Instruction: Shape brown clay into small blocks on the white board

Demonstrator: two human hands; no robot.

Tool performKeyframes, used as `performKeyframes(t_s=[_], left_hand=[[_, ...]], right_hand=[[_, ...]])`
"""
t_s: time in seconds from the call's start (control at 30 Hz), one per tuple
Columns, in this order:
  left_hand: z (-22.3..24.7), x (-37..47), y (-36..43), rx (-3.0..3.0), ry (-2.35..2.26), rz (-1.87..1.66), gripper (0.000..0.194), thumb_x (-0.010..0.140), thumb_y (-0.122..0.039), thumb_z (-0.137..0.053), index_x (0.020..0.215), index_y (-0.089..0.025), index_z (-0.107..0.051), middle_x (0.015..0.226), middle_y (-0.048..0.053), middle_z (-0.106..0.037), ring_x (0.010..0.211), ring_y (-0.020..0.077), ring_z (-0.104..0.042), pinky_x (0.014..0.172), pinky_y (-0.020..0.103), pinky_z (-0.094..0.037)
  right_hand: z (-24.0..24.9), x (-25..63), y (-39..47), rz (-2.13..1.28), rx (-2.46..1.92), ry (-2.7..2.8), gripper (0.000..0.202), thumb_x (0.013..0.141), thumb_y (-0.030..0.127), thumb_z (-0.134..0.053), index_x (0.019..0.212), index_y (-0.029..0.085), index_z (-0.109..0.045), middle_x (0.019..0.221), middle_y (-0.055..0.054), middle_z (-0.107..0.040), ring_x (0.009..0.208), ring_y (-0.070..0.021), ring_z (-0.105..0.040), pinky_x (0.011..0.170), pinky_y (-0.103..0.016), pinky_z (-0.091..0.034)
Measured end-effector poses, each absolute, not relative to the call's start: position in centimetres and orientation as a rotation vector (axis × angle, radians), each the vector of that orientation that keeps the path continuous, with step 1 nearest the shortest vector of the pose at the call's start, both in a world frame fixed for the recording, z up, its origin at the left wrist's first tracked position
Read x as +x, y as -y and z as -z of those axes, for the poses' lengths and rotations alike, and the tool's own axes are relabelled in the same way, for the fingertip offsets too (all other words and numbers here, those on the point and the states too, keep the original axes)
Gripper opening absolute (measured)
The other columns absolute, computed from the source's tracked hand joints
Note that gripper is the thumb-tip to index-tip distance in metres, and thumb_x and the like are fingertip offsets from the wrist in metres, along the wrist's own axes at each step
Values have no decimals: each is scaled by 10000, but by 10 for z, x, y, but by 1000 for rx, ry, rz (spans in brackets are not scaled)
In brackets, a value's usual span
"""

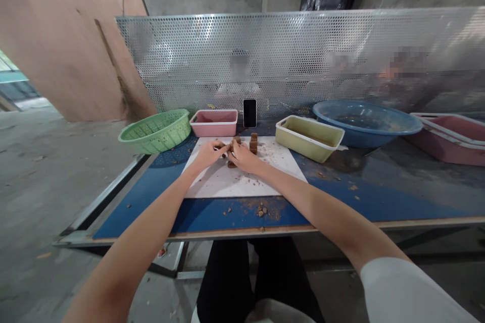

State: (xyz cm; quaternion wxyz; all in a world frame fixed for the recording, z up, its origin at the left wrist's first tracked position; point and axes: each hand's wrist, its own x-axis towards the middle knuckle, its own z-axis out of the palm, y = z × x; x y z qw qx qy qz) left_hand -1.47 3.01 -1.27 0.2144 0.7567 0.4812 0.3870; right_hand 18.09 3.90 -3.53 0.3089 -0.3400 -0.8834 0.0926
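Observation:
On a white board point(212, 189), my left hand point(207, 155) and my right hand point(245, 157) meet over small brown pieces that look like clay. The fingers of both hands are bent around a brown clay piece point(228, 147), which they mostly hide. Just beyond my right hand stands a short stack of brown blocks point(253, 144). Another brown block point(232, 164) shows below my right fingertips, and one more point(237, 139) sits behind them. Brown crumbs are scattered over the board's right part.
Behind the board stand a green basket point(157, 131), a pink bin point(214, 129) and a phone point(249, 113). To the right are a yellow-green bin point(303, 146), a blue basin point(371, 141) and pink bins point(450, 149). Brown crumbs point(261, 209) lie near the blue table's front edge.

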Motion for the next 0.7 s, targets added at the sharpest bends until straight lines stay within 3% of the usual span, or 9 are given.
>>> performKeyframes(t_s=[0.13,0.4,0.7], left_hand=[[10,-13,-29,2023,-1338,-1075,444,880,-596,-680,787,-173,-777,764,57,-776,724,198,-685,664,277,-513],[8,-14,-28,1959,-1347,-1076,403,818,-568,-752,803,-169,-809,767,61,-785,714,196,-678,639,272,-491],[6,-13,-26,2020,-1334,-1066,486,834,-643,-730,761,-167,-794,780,88,-796,737,224,-710,675,294,-531]], right_hand=[[35,181,-39,-228,-921,2351,177,1104,342,-383,1153,189,-458,1094,-166,-707,1048,-322,-640,975,-477,-415],[33,184,-36,-119,-1025,2360,382,1109,523,-408,1157,152,-485,1132,-196,-689,1061,-346,-643,1039,-518,-376],[34,183,-37,28,-971,2417,288,1110,395,-381,1158,141,-509,1080,-184,-690,1033,-340,-638,994,-501,-385]])
